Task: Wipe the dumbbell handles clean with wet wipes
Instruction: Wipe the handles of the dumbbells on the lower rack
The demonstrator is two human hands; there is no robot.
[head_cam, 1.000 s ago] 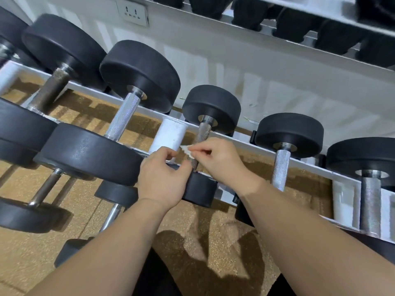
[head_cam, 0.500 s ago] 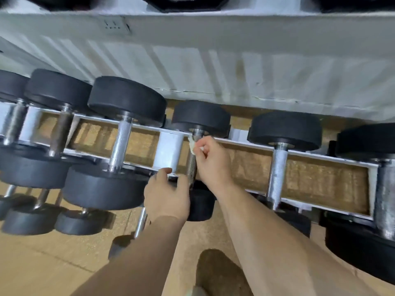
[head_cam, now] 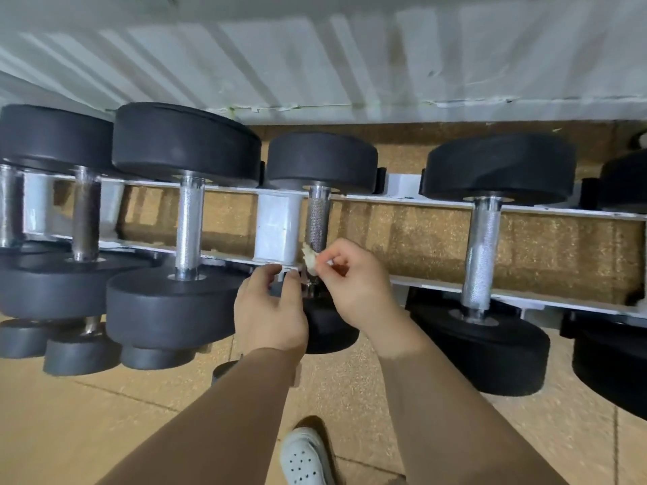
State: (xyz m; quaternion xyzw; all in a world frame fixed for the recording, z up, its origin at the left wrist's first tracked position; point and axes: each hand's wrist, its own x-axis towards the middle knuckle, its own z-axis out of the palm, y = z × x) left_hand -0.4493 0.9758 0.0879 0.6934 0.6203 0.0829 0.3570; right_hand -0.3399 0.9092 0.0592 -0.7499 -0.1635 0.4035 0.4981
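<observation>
White rack rails (head_cam: 437, 204) carry the dumbbell whose handle (head_cam: 318, 218) runs away from me, and I see my right hand (head_cam: 353, 278) pinching the wet wipe (head_cam: 310, 259) against its near end, left hand (head_cam: 269, 309) loosely curled just beside

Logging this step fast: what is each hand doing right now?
Left hand: curled at the near end of the dumbbell handle; grip cannot be told.
Right hand: closed, pinching the wipe.
</observation>
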